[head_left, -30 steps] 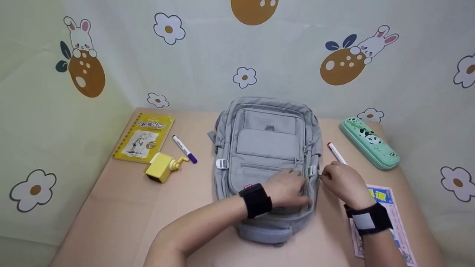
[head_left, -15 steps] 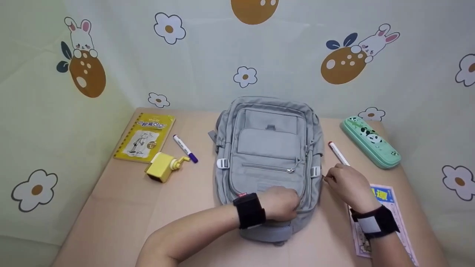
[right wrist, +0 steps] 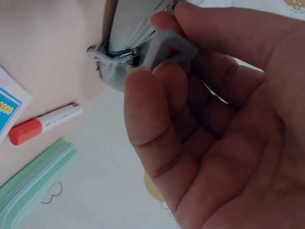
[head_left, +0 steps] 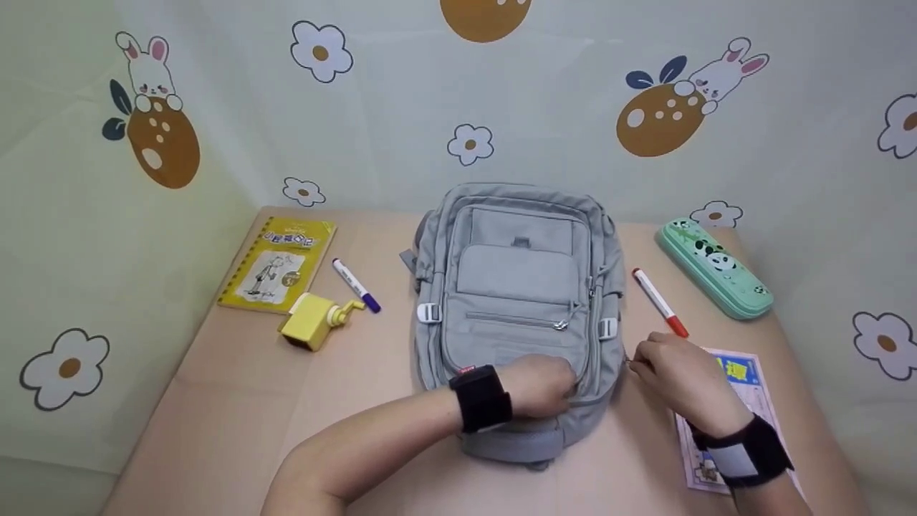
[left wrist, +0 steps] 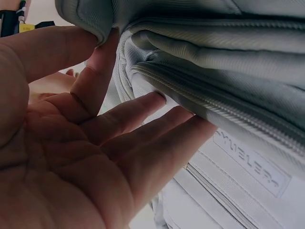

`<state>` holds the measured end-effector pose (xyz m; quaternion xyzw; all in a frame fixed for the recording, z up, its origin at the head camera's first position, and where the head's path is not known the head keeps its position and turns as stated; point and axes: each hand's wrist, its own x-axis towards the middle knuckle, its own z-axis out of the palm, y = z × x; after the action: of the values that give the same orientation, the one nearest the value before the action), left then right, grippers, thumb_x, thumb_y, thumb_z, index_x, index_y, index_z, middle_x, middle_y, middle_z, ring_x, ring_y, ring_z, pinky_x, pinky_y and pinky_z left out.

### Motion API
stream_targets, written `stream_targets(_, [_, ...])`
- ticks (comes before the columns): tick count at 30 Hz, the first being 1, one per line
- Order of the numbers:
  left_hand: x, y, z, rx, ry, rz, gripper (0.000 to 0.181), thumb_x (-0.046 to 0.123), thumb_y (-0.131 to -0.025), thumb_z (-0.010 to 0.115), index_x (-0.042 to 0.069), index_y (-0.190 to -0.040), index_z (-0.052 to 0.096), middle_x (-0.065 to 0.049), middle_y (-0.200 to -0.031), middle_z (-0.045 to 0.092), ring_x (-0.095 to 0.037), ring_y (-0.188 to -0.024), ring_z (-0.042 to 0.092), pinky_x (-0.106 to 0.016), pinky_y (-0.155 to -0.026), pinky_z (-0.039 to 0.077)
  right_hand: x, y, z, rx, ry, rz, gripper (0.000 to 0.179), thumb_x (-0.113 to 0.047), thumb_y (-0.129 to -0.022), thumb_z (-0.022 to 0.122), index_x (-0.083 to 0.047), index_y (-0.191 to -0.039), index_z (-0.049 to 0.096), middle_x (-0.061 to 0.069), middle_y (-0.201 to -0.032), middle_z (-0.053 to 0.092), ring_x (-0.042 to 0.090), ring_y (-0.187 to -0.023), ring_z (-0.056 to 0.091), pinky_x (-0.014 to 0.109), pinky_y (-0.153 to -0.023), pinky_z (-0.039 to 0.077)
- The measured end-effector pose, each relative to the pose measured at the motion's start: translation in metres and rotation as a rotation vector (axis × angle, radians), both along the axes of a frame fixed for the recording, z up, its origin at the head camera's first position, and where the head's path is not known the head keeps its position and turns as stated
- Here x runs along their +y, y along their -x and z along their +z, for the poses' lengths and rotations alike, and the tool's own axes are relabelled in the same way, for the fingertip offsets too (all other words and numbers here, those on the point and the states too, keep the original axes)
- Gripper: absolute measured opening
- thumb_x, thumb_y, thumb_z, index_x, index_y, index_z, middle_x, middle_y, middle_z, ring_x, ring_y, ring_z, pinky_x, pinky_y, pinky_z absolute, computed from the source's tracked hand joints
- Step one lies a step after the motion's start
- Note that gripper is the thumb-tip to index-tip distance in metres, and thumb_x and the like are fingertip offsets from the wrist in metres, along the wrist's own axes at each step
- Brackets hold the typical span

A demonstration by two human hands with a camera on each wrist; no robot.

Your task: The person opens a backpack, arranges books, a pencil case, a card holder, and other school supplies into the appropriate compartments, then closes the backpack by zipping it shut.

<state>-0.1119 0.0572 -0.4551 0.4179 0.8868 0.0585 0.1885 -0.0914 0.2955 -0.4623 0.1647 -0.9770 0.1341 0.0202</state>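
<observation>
A grey backpack (head_left: 516,276) lies on its back on the table, front pockets up. Near its lower end, my left hand (head_left: 539,385) pinches a fabric edge (left wrist: 88,21) between thumb and index finger. The other fingers of that hand rest against a zippered edge (left wrist: 209,102) in the left wrist view. At the bag's right side, my right hand (head_left: 679,376) pinches a zipper pull. The pull's grey triangular loop (right wrist: 159,43) shows among the fingers in the right wrist view.
On the left are a yellow spiral notebook (head_left: 276,265), a purple-capped marker (head_left: 356,284) and a yellow crank sharpener (head_left: 308,322). A red-capped marker (head_left: 658,299), a green panda pencil case (head_left: 716,269) and a pink-bordered booklet (head_left: 763,423) lie on the right.
My left hand has moved from the bag's right front edge down to its lower end. My right hand has slid toward me along the bag's side, uncovering the marker's red cap.
</observation>
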Motion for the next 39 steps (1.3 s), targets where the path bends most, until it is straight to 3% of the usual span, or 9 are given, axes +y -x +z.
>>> stream_targets(10, [-0.004, 0.0, -0.002, -0.002, -0.045, -0.008, 0.024, 0.019, -0.091, 0.07, 0.014, -0.071, 0.057, 0.002, -0.077, 0.06, -0.016, -0.067, 0.058, -0.031, -0.064, 0.053, -0.017, -0.025, 0.011, -0.014, -0.051, 0.072, 0.016, -0.012, -0.083, 0.082, -0.02, -0.078, 0.07, -0.01, -0.074, 0.053, 0.009, -0.067, 0.051, 0.032, -0.06, 0.046])
stream_targets(18, [-0.012, -0.001, -0.001, -0.063, -0.078, -0.021, 0.024, 0.025, -0.095, 0.07, 0.015, -0.077, 0.057, 0.005, -0.08, 0.058, -0.014, -0.069, 0.056, -0.027, -0.065, 0.049, -0.017, -0.023, 0.007, -0.057, -0.031, 0.046, 0.013, -0.012, -0.085, 0.08, -0.019, -0.08, 0.07, -0.01, -0.071, 0.055, 0.008, -0.063, 0.051, 0.031, -0.058, 0.046])
stream_targets(23, [-0.029, -0.003, 0.008, -0.13, -0.065, -0.035, 0.027, 0.031, -0.095, 0.07, 0.015, -0.076, 0.059, 0.008, -0.076, 0.054, -0.012, -0.065, 0.053, -0.026, -0.061, 0.045, -0.016, -0.023, 0.005, -0.133, -0.024, 0.02, 0.01, -0.014, -0.091, 0.075, -0.018, -0.084, 0.07, -0.011, -0.067, 0.053, 0.008, -0.059, 0.047, 0.03, -0.055, 0.042])
stream_targets(30, [-0.067, -0.001, 0.014, -0.148, -0.039, -0.137, 0.02, 0.022, -0.092, 0.072, 0.014, -0.078, 0.06, 0.007, -0.086, 0.051, -0.01, -0.071, 0.051, -0.022, -0.064, 0.042, -0.016, -0.021, 0.004, -0.223, -0.021, -0.027, 0.008, -0.014, -0.094, 0.071, -0.016, -0.086, 0.068, -0.008, -0.066, 0.052, 0.011, -0.058, 0.048, 0.03, -0.055, 0.041])
stream_targets(34, [-0.083, 0.002, 0.011, -0.179, -0.074, -0.098, 0.017, 0.015, -0.092, 0.07, 0.015, -0.08, 0.059, 0.008, -0.085, 0.052, -0.01, -0.072, 0.053, -0.022, -0.066, 0.044, -0.015, -0.024, 0.004, -0.215, -0.043, -0.029, 0.011, -0.015, -0.092, 0.071, -0.016, -0.082, 0.068, -0.008, -0.065, 0.052, 0.012, -0.058, 0.048, 0.032, -0.055, 0.042])
stream_targets(39, [-0.088, 0.005, 0.006, -0.2, -0.084, -0.064, 0.017, 0.013, -0.096, 0.066, 0.016, -0.083, 0.055, 0.008, -0.081, 0.053, -0.011, -0.073, 0.053, -0.024, -0.068, 0.046, -0.017, -0.03, 0.006, -0.196, -0.079, -0.014, 0.02, -0.016, -0.092, 0.072, -0.019, -0.074, 0.064, -0.008, -0.062, 0.048, 0.012, -0.055, 0.045, 0.032, -0.054, 0.039])
